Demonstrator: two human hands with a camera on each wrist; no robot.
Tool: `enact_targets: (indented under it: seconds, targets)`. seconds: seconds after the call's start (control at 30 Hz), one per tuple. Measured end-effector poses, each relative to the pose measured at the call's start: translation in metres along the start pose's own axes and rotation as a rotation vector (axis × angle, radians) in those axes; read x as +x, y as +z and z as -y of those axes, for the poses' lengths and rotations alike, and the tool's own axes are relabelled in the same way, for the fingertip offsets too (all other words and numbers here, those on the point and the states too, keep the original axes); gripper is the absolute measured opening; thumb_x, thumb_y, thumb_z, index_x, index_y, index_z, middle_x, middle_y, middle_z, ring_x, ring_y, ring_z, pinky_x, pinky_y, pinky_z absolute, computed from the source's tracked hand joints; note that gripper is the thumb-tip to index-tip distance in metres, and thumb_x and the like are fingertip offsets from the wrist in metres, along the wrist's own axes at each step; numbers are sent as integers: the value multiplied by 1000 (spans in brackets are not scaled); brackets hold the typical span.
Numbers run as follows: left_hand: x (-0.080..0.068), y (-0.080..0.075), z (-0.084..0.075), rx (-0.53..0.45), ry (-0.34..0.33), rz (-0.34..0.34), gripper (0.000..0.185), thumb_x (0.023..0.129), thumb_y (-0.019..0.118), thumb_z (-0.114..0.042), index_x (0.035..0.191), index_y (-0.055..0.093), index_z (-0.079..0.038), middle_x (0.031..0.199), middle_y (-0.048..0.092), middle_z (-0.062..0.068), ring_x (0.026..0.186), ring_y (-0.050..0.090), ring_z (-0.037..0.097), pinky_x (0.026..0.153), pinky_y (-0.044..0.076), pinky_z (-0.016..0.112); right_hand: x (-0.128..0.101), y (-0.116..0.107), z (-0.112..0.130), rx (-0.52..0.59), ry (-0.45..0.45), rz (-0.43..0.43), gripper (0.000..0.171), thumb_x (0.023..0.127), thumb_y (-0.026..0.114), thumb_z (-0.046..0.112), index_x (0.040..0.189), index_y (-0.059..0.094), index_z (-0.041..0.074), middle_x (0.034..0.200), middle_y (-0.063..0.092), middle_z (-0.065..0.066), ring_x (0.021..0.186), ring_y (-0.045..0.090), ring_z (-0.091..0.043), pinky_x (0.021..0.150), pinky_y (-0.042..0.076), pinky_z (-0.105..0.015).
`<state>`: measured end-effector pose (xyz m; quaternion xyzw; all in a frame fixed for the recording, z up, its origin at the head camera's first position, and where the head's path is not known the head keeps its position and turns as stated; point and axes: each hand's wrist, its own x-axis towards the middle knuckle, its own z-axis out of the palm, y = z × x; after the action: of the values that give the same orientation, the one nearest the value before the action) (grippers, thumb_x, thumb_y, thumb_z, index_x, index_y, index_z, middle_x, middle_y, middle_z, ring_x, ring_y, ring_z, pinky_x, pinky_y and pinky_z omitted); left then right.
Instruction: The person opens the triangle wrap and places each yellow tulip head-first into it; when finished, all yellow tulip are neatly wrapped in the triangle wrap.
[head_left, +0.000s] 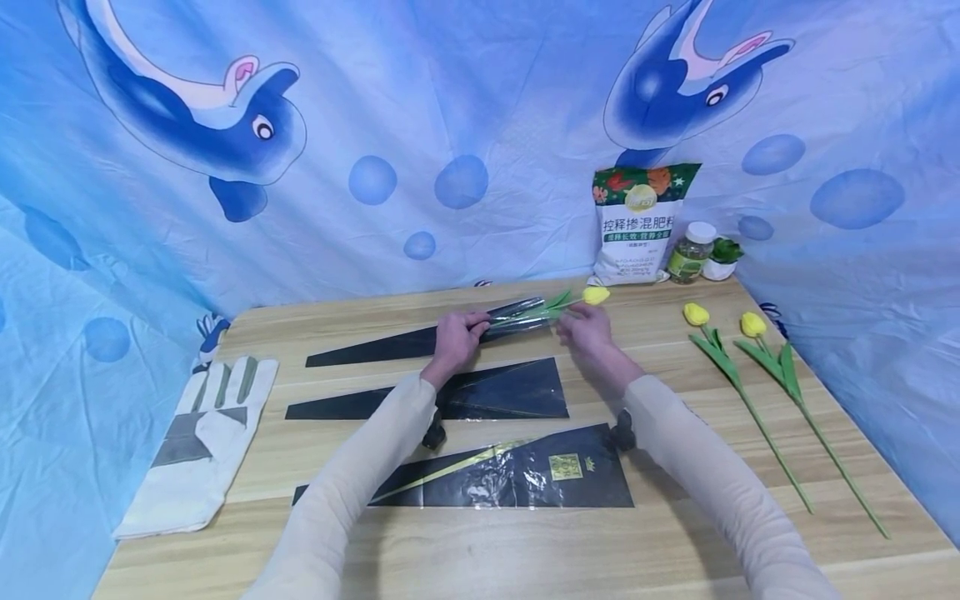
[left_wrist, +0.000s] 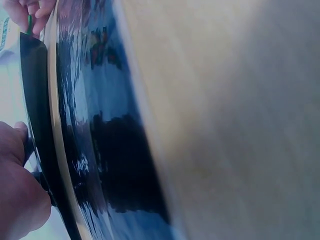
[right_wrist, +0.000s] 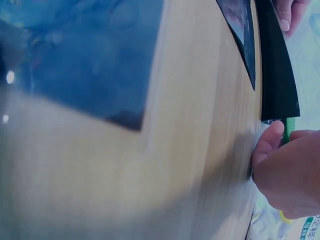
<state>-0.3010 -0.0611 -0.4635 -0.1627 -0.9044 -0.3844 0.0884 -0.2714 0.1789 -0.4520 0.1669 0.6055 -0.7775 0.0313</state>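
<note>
At the back of the table, my left hand [head_left: 457, 340] pinches a long black flower sleeve [head_left: 378, 348] near its wide, clear-fronted end. A yellow artificial tulip [head_left: 596, 295] lies partly inside that sleeve, its head sticking out on the right. My right hand [head_left: 587, 332] grips the tulip by its stem and leaves, just below the head. In the right wrist view, a bit of green stem [right_wrist: 286, 131] shows by the thumb at the sleeve's mouth. Two more black sleeves lie flat nearer me, a plain middle one [head_left: 517, 392] and a front one [head_left: 525, 479] with gold print.
Two yellow tulips, one inner [head_left: 738, 392] and one outer [head_left: 813, 417], lie on the right of the wooden table [head_left: 480, 554]. A white-and-grey glove [head_left: 202, 450] lies at the left edge. A fertilizer bag [head_left: 637, 229], a jar [head_left: 690, 254] and a small potted plant [head_left: 722, 260] stand at the back right.
</note>
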Motion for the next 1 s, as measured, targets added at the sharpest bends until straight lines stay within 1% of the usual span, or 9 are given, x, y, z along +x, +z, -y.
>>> enact_targets:
  seconds: [0.13,0.33,0.4,0.5,0.6,0.73,0.83,0.9,1.0]
  targets:
    - [0,1,2,4,-2,2,19,95,70,-11,112,77,-6,116,71,11,113,65,28,94,53,42,0,-1,2,-33,40,16,56,100,51,-3,152,33,0,125,57,-18,95,60,-19,84,55,-27]
    - [1,3,4,14,-1,0,19,95,70,-11,112,77,-7,115,71,11,113,65,27,95,53,41,3,-4,4,-89,97,70,53,99,56,0,149,38,-2,119,59,-17,91,61,-17,86,55,-29]
    - [1,3,3,14,6,-3,18,95,70,-11,111,77,-6,114,71,11,112,66,28,94,53,42,5,-8,4,-131,97,102,51,99,56,1,147,40,-4,115,60,-17,88,61,-16,82,56,-28]
    - [2,3,2,11,20,-6,18,94,71,-10,111,77,-6,114,71,12,111,66,29,92,54,42,6,-17,8,-278,59,134,54,99,57,2,149,38,-5,112,61,-19,85,62,-17,74,57,-26]
    - [2,3,2,17,30,-6,18,94,71,-10,110,77,-6,114,71,12,112,66,29,93,54,42,2,-28,14,-536,-26,147,54,98,58,5,147,39,-7,117,61,-24,92,63,-24,77,56,-30]
    - [2,4,3,23,35,-6,17,94,71,-10,110,78,-6,114,71,13,113,65,29,95,53,42,0,-41,25,-881,-230,80,43,97,52,7,137,50,-10,125,59,-30,108,60,-37,89,54,-42]
    - [2,4,3,19,35,-8,17,94,71,-10,110,78,-6,113,71,13,113,65,29,95,53,42,5,-50,31,-1008,-378,1,41,95,47,3,134,52,-10,125,57,-31,111,56,-43,93,50,-51]
    - [1,4,3,20,35,-11,18,94,71,-10,110,78,-6,113,71,13,112,66,29,95,53,42,11,-55,34,-1062,-431,-22,44,94,47,0,136,49,-10,126,54,-32,112,54,-46,95,48,-56]
    - [1,4,2,10,26,-8,18,94,71,-10,111,77,-6,114,71,13,112,66,29,94,53,42,21,-61,38,-1151,-467,-3,51,90,49,-3,141,45,-10,130,49,-34,118,48,-48,100,42,-61]
